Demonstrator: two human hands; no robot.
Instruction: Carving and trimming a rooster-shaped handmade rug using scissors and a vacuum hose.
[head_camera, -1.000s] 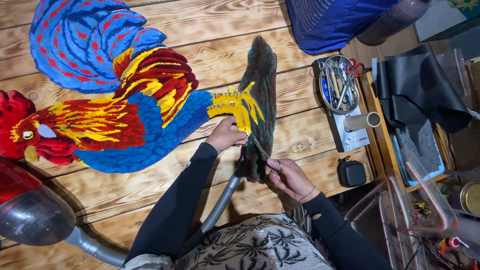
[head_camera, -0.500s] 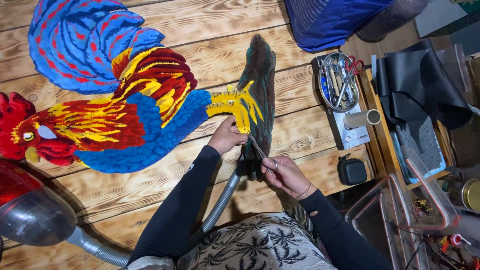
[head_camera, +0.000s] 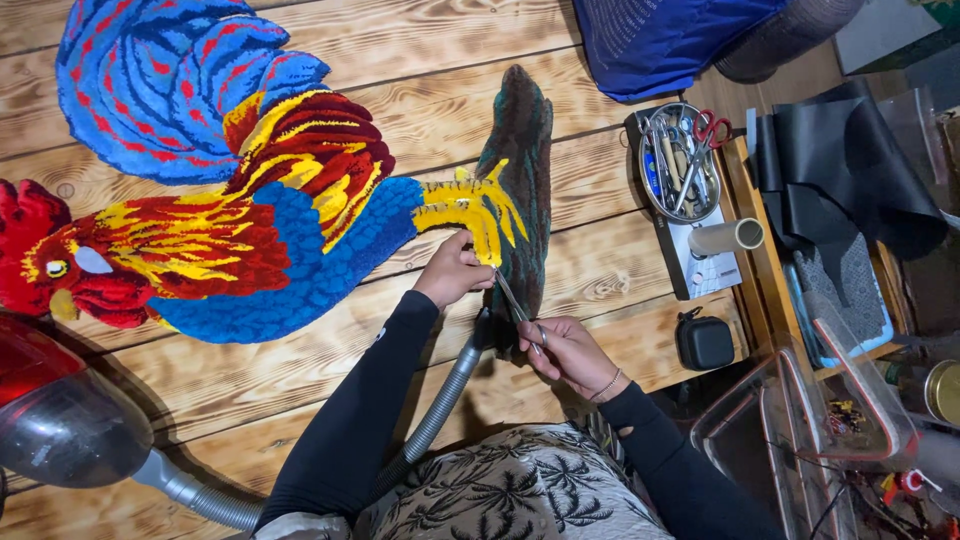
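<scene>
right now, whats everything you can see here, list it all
rooster rug: one, blue, red and yellow tufted, flat on the wooden floor
perch part of rug: one, dark brown-green, under the yellow feet
scissors: one, metal, blades at the perch edge
vacuum cleaner: one, red and grey, lower left
vacuum hose: one, grey, from the vacuum up to the perch
tool tin: one, round metal, holding scissors and tools, upper right
tape roll: one, pale, below the tin
small case: one, black, right of the hands
blue fabric: one, top edge
black sheets: several, far right
left hand: pressing on the rug by the yellow feet
right hand: holding the scissors
</scene>
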